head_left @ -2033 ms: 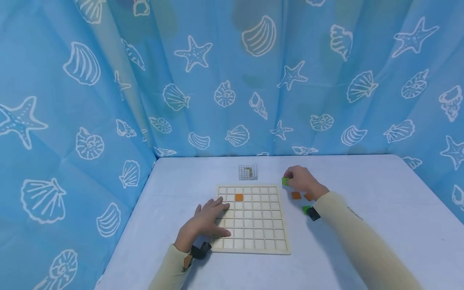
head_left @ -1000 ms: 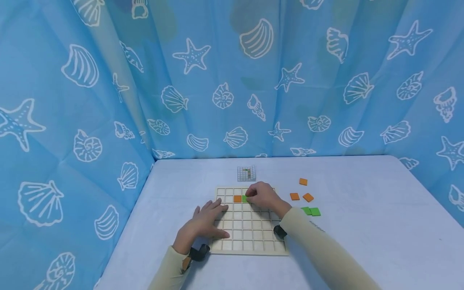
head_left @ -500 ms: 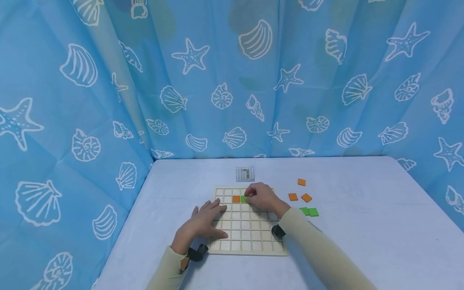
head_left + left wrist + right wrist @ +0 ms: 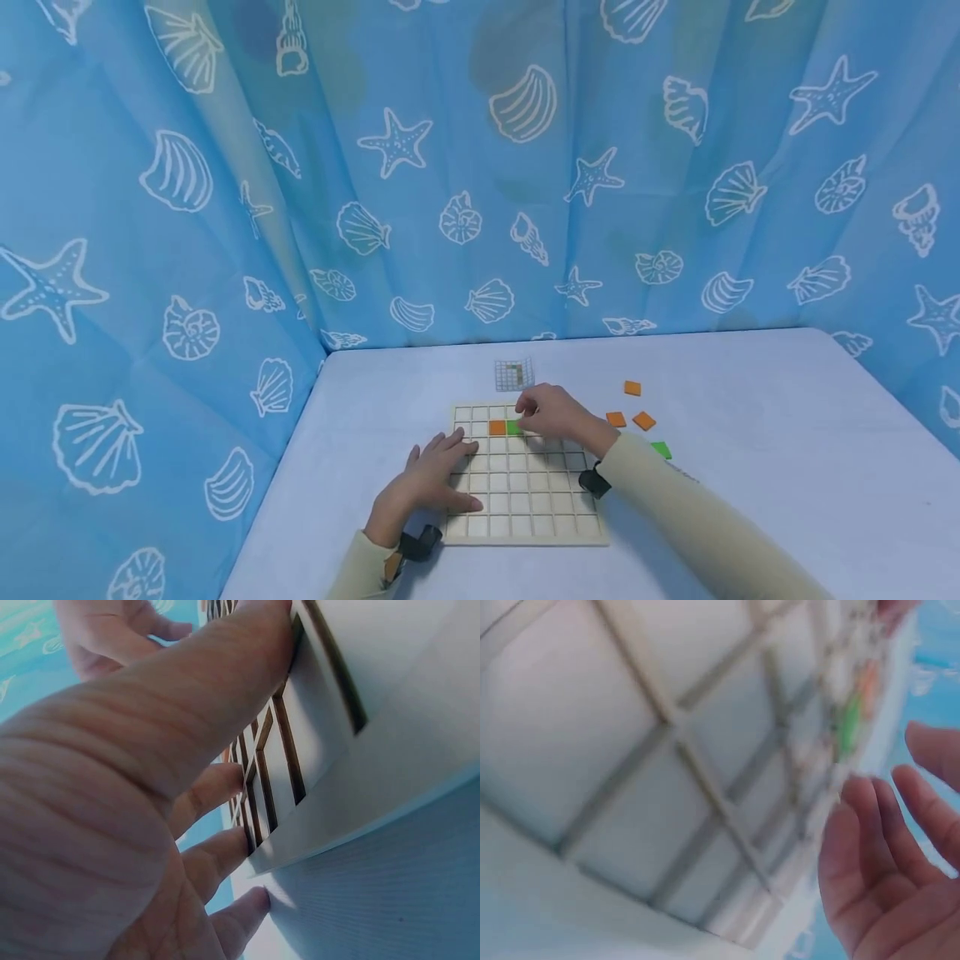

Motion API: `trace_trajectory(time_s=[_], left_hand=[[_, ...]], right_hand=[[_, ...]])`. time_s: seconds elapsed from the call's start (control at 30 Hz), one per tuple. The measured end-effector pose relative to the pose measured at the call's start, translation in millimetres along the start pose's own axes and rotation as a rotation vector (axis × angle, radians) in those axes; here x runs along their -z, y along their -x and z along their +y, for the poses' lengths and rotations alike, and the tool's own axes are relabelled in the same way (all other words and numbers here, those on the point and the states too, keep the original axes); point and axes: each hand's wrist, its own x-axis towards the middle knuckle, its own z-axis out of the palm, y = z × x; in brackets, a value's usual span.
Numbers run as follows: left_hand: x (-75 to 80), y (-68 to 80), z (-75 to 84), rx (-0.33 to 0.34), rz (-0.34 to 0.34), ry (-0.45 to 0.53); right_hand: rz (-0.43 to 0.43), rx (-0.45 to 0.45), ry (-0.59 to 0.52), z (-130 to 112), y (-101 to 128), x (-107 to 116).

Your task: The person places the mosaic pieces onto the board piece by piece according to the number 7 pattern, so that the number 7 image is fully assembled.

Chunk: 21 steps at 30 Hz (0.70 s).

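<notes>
1. Board (image 4: 525,492) lay flat on the table (image 4: 750,500), steadied by the spread left hand (image 4: 427,487).
2. Right hand (image 4: 555,414) hovered with loosened fingers just beside the green tile (image 4: 513,427), which sat beside the orange tile (image 4: 497,427).
3. Risk: a brushing finger could probably dislodge either tile.

White table (image 4: 750,467): wooden grid board (image 4: 525,508), loose orange tiles (image 4: 632,388), green tile (image 4: 662,450), small grid card (image 4: 514,375).

Staged recording booth: a blue seashell-print curtain (image 4: 525,167) encloses a white-covered table (image 4: 750,417) on all visible sides beyond the hands.
</notes>
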Motion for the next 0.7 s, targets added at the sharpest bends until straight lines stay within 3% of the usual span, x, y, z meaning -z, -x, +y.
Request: trace_trajectory(time_s=[0.2, 0.37, 0.7], left_hand=[[-1.6, 0.1, 0.1, 0.017, 0.006, -0.012], [1.6, 0.3, 2.0, 0.006, 0.018, -0.017], [2.7, 1.6, -1.6, 0.001, 0.005, -0.011]], right_hand=[[-0.065, 0.140, -0.028, -7, 20, 30], [-0.032, 0.144, -0.035, 6, 37, 59], [0.084, -0.007, -0.069, 67, 60, 90]])
